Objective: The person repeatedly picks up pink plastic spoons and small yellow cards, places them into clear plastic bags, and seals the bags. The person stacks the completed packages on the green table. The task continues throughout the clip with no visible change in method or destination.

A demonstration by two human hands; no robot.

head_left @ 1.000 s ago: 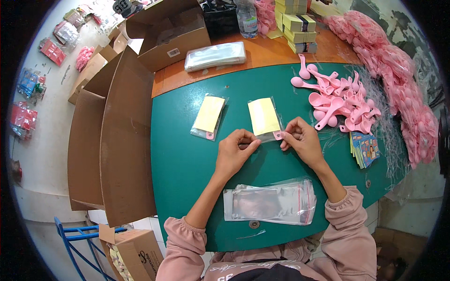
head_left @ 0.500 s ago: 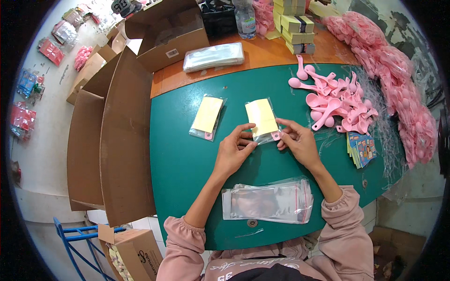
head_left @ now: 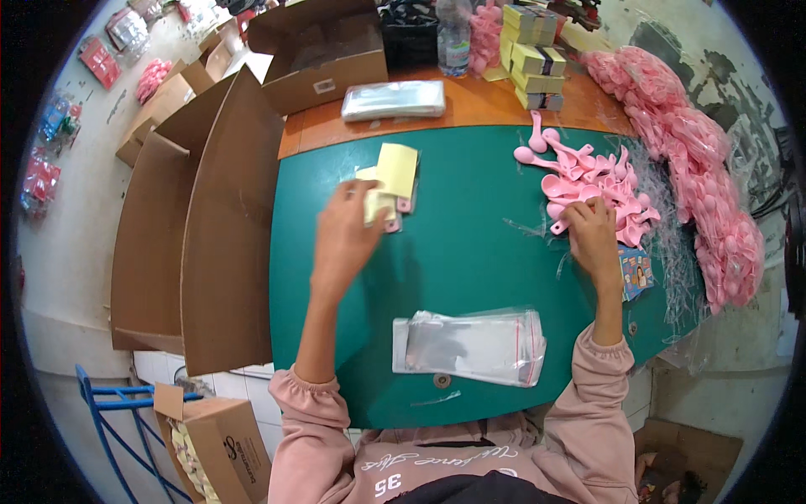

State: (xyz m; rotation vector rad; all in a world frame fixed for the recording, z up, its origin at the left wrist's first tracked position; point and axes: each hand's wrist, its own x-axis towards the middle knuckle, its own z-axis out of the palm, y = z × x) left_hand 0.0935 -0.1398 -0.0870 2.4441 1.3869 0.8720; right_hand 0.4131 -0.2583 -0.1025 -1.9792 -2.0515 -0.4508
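Observation:
My left hand [head_left: 346,233], slightly blurred, is over the left of the table with thumb and fingers apart, beside two clear packets. The upper packet [head_left: 397,170], with a pale yellow card and a pink handle end showing, overlaps the lower packet [head_left: 379,211], which my hand partly covers. On the right, my right hand [head_left: 593,239] reaches into a heap of pink measuring spoons [head_left: 617,181]. Its fingers are bent down and closed on a spoon at the near left of the heap; the fingertips are partly hidden. Flat clear plastic bags [head_left: 470,346] lie nearest me.
Colourful cards [head_left: 635,273] lie beside my right wrist. Bagged pink spoons [head_left: 684,151] line the right edge. Stacks of yellow cards [head_left: 537,63], a bottle [head_left: 453,42] and a bundle of clear bags [head_left: 393,101] stand at the back. A large open carton [head_left: 227,235] borders the left.
Both hands have left the packet they held at centre. It now lies at the left, overlapping the other packet. My left hand has moved left, my right hand right to the spoons.

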